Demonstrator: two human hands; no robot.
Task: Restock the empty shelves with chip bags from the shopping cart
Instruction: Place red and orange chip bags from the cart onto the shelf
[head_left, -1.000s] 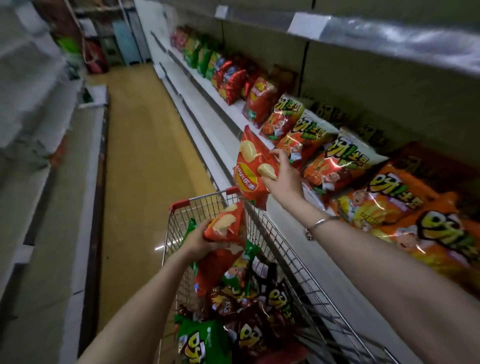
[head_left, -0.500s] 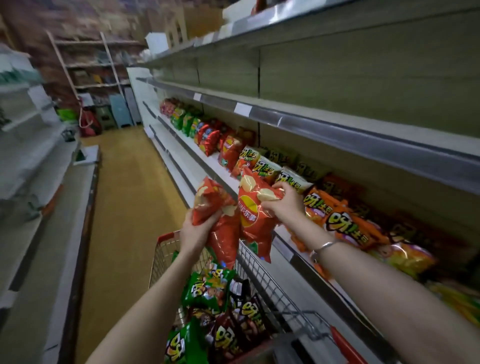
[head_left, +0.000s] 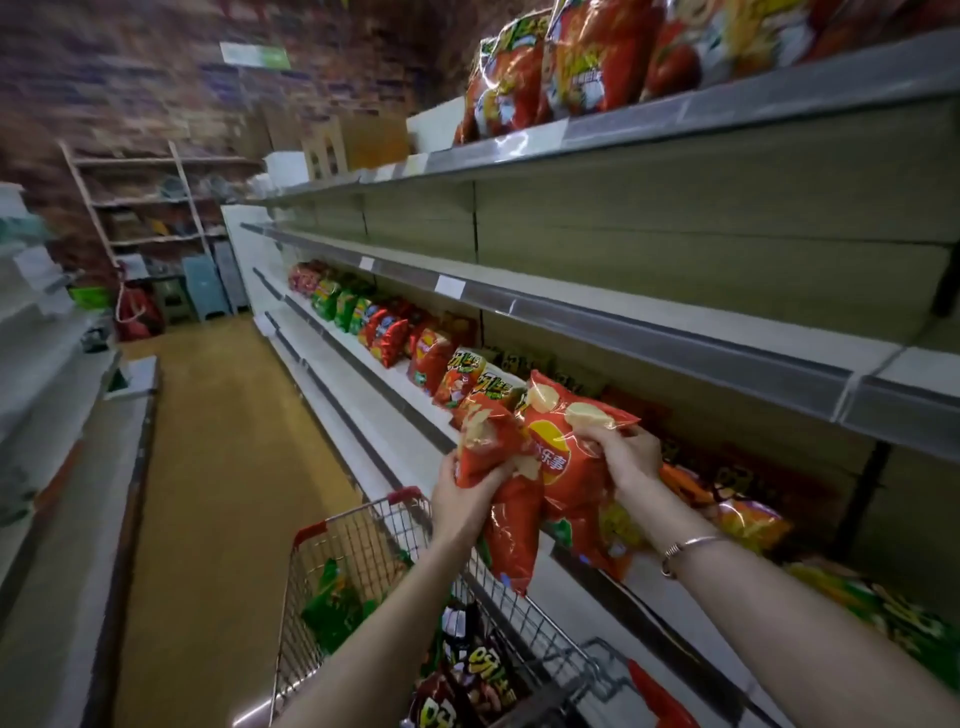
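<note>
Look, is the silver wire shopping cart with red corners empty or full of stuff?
Not empty. The silver wire shopping cart holds green chip bags and dark brown chip bags, piled toward its near end.

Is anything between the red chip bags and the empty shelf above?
Nothing visible: the left hand and right hand hold the red chip bags in open air below the front of the empty shelf.

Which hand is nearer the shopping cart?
Left. The left hand grips a red bag just above the shopping cart; the right hand holds another bag farther right.
</note>
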